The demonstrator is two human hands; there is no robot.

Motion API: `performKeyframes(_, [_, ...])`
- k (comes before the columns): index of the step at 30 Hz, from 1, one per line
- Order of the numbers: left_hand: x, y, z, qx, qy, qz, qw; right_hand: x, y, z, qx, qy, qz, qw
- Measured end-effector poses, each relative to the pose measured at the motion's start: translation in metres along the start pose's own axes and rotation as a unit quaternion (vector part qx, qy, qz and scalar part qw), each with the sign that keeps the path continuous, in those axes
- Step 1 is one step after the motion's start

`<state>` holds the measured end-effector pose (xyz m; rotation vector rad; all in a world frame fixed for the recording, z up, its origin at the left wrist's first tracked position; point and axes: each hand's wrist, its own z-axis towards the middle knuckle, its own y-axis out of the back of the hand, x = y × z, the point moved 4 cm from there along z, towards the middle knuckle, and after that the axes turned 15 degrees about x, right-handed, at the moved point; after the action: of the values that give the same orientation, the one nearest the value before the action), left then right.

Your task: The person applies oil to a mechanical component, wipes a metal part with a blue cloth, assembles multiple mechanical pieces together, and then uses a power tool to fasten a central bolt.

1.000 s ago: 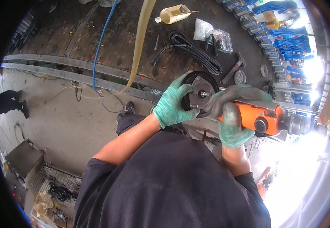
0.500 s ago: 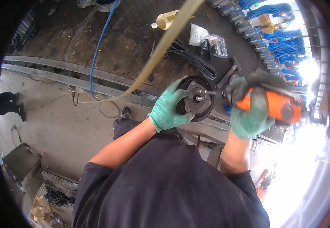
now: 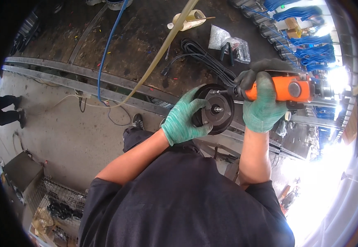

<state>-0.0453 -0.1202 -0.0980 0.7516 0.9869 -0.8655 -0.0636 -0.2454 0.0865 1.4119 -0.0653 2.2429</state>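
My left hand, in a green knit glove, grips a round black metal part from its left side. A short bright shaft stands out of the middle of the part. My right hand, gloved in green with dark grey on the fingers, is wrapped round an orange power driver. The driver lies roughly level, and its thin bit points left over the upper edge of the round part. Whether the bit touches a screw there is too small to tell.
On the dark, worn workbench lie a coiled black cable, pliers, clear plastic bags and a cut-open plastic bottle. A yellowish hose and a blue hose cross it. Blue cable bundles line the right.
The driver and my right hand have moved left and up, and the bit now sits nearer the round part's upper edge. My left hand has hardly moved. The yellowish hose has swung left.
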Motion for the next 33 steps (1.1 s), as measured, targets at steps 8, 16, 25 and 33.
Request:
performKeyframes(8, [-0.002, 0.004, 0.002, 0.003, -0.012, 0.000, 1.000, -0.004, -0.002, 0.008, -0.005, 0.030, 0.035, 0.999])
performKeyframes(16, [-0.004, 0.005, 0.002, 0.009, -0.002, 0.010, 1.000, -0.006, 0.000, 0.006, 0.046, -0.007, -0.016, 0.999])
performKeyframes(25, [-0.007, 0.004, 0.002, 0.004, -0.021, 0.002, 1.000, -0.001, -0.003, 0.005, 0.027, 0.012, -0.001, 1.000])
performKeyframes(33, [-0.004, 0.003, 0.000, 0.004, -0.004, -0.004, 1.000, 0.055, 0.036, 0.000, -0.013, 0.044, 0.002, 0.999])
